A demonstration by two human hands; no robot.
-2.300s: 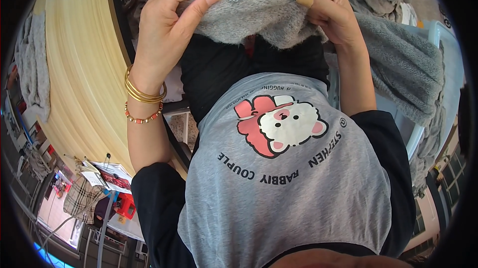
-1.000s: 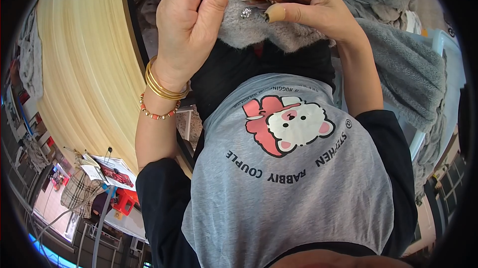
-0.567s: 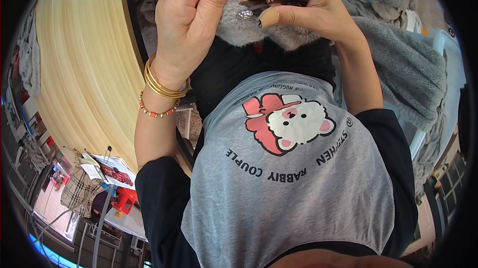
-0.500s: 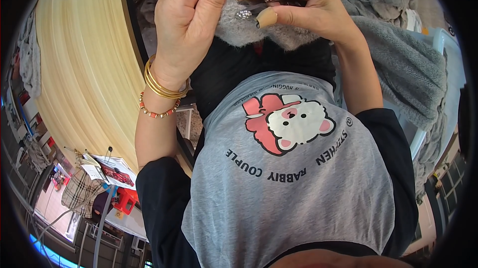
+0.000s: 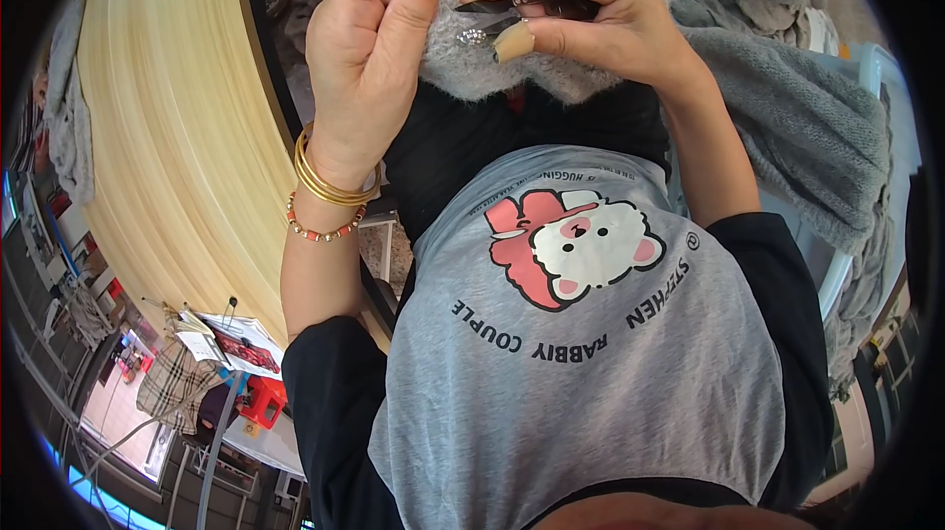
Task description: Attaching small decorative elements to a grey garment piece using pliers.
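Grey fuzzy knitted fabric [image 5: 458,72] lies across my lap beneath both hands. My left hand [image 5: 369,48] is raised over its left side, with thumb and finger pinched together; whatever lies between them is too small to make out. In my right hand [image 5: 615,13] is a small dark pair of thread snips [image 5: 561,6], gripped between fingers and thumb, with the tips toward my left hand. A tan cover [image 5: 514,42] wraps that thumb's end. Just beside it shows a small sparkling silver piece [image 5: 472,36], partly hidden.
A pale wood-grain table [image 5: 162,136] curves along my left, with papers and a booklet [image 5: 241,343] at its near end. On the right, a light blue plastic bin [image 5: 871,77] holds grey knitted pieces [image 5: 797,126]. A red stool [image 5: 264,402] stands at lower left.
The thread snips have shifted slightly left and show more of their dark tip. My left hand keeps its pinch, and the whole view has moved a little.
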